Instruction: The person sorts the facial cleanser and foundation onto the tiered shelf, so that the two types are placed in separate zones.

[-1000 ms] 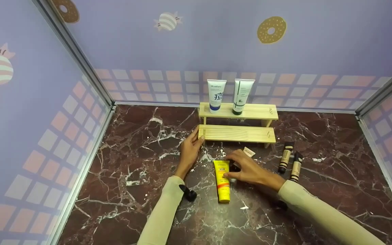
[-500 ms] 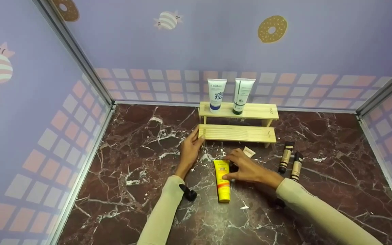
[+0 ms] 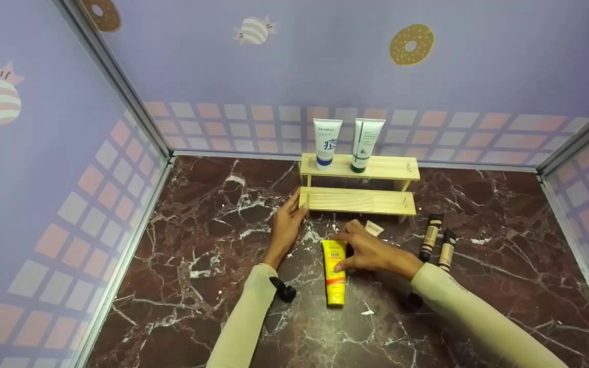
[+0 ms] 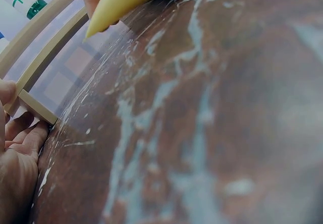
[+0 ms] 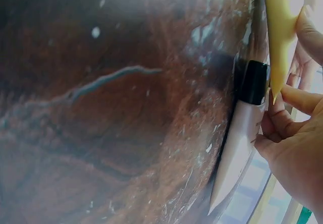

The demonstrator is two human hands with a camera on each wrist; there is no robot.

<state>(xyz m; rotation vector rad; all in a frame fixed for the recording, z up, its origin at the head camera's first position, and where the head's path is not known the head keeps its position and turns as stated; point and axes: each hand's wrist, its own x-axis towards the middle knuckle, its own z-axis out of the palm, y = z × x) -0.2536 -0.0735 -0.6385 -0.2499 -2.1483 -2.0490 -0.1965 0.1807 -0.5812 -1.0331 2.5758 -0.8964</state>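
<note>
In the head view my right hand (image 3: 371, 252) pinches a yellow squeeze tube (image 3: 335, 283), thumb on its front and fingertips at its crimped upper end. The right wrist view shows the yellow tube (image 5: 280, 37) tilted just beside a beige tube (image 5: 237, 148) with a black cap, which lies on the table. My left hand (image 3: 287, 223) grips the left end of a two-step wooden stand (image 3: 358, 200), with the thumb at its front edge. On the upper step stand a white tube with a blue cap (image 3: 326, 143) and a white tube with a green cap (image 3: 367, 145).
Two beige tubes with black ends (image 3: 430, 237) lie right of the stand, partly behind my right wrist. Patterned walls (image 3: 212, 76) enclose the dark marbled table (image 3: 207, 245) at the back and both sides.
The yellow tube has turned very slightly, its cap end shifting a little left, as my right hand's grip on it settles. My left hand stays on the stand.
</note>
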